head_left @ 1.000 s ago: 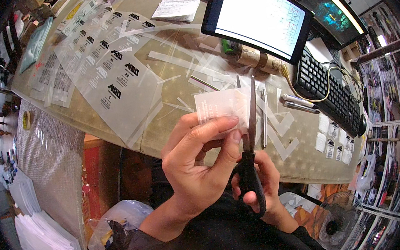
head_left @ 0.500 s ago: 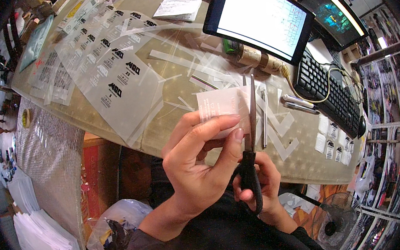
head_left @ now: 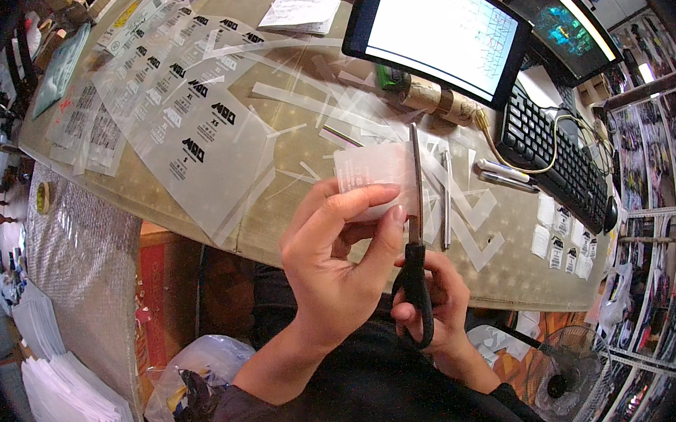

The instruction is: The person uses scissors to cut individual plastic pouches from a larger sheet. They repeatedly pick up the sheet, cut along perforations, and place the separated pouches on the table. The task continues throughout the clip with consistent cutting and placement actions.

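My left hand pinches a small piece of translucent printed film between thumb and fingers, above the front of the table. In my right hand is a pair of black-handled scissors, its blades upright and together along the film's right edge. Part of the film is hidden behind my left fingers. Beyond it, thin clear film offcuts lie scattered over the table. Left of them is a large translucent sheet printed with rows of black and white labels.
A monitor, a second screen and a black keyboard stand at the right. Pens and small cut labels lie nearby. Paper notes are at the back. A plastic bag sits below the table's edge.
The scissor blades have come together from slightly apart. The scissors and my right hand have shifted a little left, and the film has tilted slightly.
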`<state>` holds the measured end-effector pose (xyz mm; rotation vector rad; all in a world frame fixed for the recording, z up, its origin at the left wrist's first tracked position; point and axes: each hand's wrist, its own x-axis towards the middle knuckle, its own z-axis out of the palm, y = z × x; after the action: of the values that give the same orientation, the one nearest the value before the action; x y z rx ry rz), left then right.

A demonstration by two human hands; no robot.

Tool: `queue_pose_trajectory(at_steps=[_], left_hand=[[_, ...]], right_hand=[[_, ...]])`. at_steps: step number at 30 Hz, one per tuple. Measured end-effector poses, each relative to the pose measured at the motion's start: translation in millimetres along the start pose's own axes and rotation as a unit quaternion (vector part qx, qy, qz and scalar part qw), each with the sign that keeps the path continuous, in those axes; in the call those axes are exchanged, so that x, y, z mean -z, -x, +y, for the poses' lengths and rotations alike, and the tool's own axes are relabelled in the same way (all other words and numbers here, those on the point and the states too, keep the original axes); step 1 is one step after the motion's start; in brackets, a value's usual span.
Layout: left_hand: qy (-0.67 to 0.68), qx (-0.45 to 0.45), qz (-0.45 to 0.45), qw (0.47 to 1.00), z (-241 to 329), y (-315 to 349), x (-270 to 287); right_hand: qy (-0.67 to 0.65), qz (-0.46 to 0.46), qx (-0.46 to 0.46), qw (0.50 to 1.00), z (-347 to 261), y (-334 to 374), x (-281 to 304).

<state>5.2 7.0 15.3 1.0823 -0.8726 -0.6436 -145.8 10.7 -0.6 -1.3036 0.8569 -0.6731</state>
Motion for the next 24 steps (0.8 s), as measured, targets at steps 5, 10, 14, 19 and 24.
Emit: queue_pose_trajectory(at_steps=[5,10,14,19,24], left_hand=[[0.038,0.0,0.019,0.999,-11.8,-0.2,-3.6],[0.029,-0.003,0.013,0.999,-11.1,-1.4,-3.0],[0.011,0.001,0.02,1.0,-8.1,-0.6,-1.8],[-0.116,-0.033,-0.014,0.993,-13.2,-0.8,9.1],[-0.141,-0.095,0.005,0.985,-14.0,-4.2,13.6]], right_hand=[[-0.057,0.03,-0.029,0.997,3.6,-1.6,5.0],[-0.059,0.063,-0.035,0.996,6.7,-1.5,12.3],[-0.083,0.066,-0.028,0.994,10.3,-0.3,16.5],[-0.087,0.079,-0.02,0.993,11.8,-0.1,22.9],[-0.089,0.088,-0.022,0.992,8.3,-1.6,21.8]])
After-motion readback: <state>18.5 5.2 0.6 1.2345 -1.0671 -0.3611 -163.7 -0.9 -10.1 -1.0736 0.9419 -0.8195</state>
